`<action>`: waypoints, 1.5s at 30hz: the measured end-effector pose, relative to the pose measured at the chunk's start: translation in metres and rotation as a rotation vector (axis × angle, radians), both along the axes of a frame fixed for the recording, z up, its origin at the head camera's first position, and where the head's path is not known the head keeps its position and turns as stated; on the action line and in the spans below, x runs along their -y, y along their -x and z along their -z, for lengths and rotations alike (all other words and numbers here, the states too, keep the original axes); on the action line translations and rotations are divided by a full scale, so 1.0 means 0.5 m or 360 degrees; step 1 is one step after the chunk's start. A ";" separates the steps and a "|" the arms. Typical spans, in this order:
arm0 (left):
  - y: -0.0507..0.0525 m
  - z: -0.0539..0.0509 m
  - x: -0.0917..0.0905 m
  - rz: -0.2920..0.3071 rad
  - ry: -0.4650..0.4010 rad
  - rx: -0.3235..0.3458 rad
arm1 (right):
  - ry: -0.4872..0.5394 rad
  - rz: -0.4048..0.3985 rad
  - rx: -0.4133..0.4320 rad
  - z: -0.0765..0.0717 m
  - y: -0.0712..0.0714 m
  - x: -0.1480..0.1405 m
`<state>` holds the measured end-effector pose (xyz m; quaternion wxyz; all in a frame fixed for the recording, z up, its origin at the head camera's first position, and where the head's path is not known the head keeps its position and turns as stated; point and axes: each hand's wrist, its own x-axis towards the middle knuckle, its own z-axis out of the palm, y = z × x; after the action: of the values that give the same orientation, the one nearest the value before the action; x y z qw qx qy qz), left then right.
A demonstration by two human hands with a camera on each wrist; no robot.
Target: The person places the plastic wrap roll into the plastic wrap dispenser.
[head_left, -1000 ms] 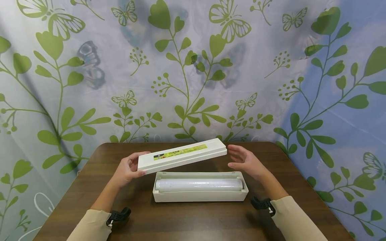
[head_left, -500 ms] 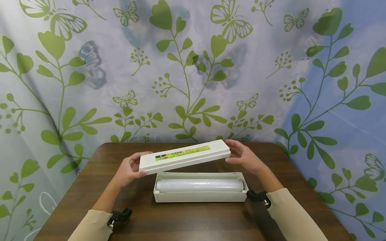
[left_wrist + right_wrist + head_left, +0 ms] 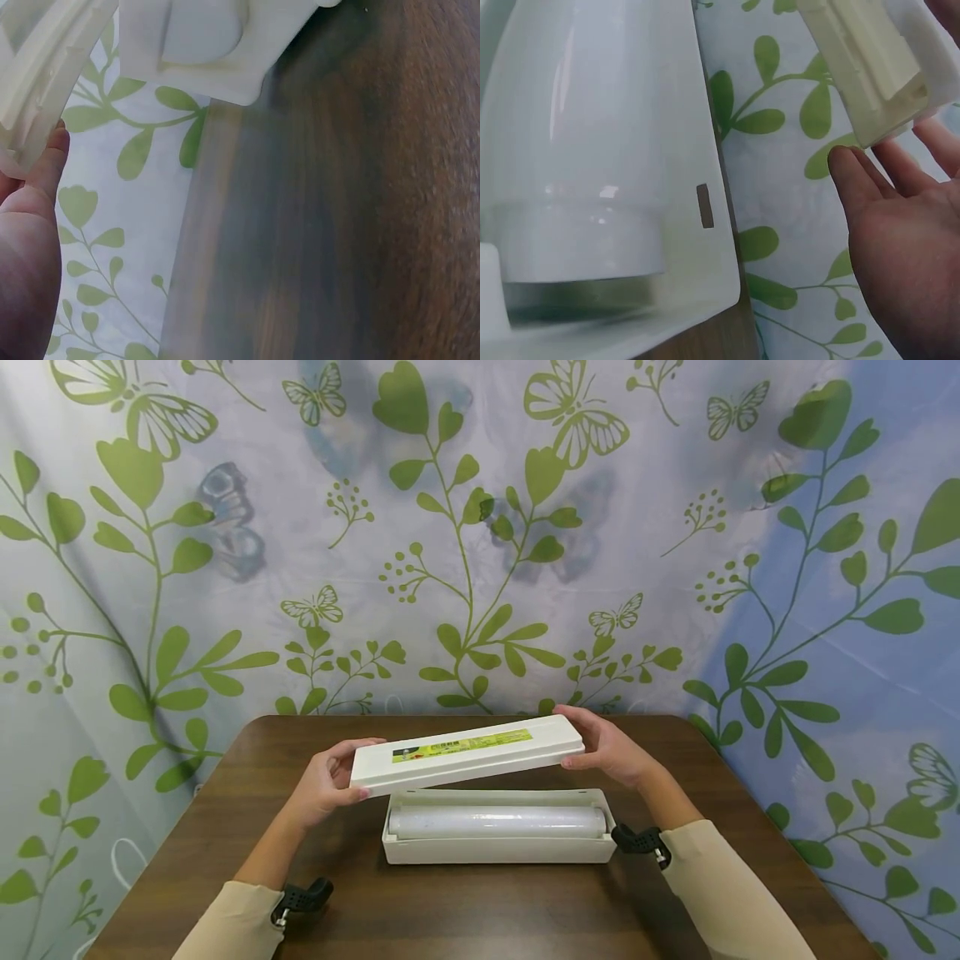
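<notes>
Head view: lid [image 3: 480, 766], long and white, held aloft above the rear edge of open box [image 3: 498, 852]. Left hand [image 3: 321, 785] grips its left end; right hand [image 3: 606, 747] holds its right end, thumb at the front, fingers behind. Box sits mid-desk [image 3: 495, 910], long axis parallel to desk's far edge, film roll [image 3: 498, 821] lying lengthwise inside. Key relation: lid's axis is tilted against box's, left end lower, and offset slightly left. From each hand, box lies below and inward, right hand nearer its end. Wrist views: both lid ends apart from box.
</notes>
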<state>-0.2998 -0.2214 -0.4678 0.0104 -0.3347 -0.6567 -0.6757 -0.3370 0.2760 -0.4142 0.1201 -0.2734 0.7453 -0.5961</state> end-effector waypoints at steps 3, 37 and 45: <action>0.001 0.000 -0.003 0.0011 -0.0008 0.0004 | -0.0007 -0.0015 -0.0001 0.003 0.001 -0.003; -0.005 -0.028 -0.032 0.0059 0.0292 -0.0029 | -0.0008 -0.0062 -0.0024 0.032 -0.024 -0.051; -0.011 -0.033 -0.035 -0.0024 0.0434 0.0003 | 0.0003 -0.0004 -0.0007 0.043 -0.046 -0.061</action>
<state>-0.2941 -0.2040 -0.4511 -0.0307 -0.3274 -0.7450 -0.5804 -0.3141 0.3064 -0.4359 0.1189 -0.2756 0.7446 -0.5962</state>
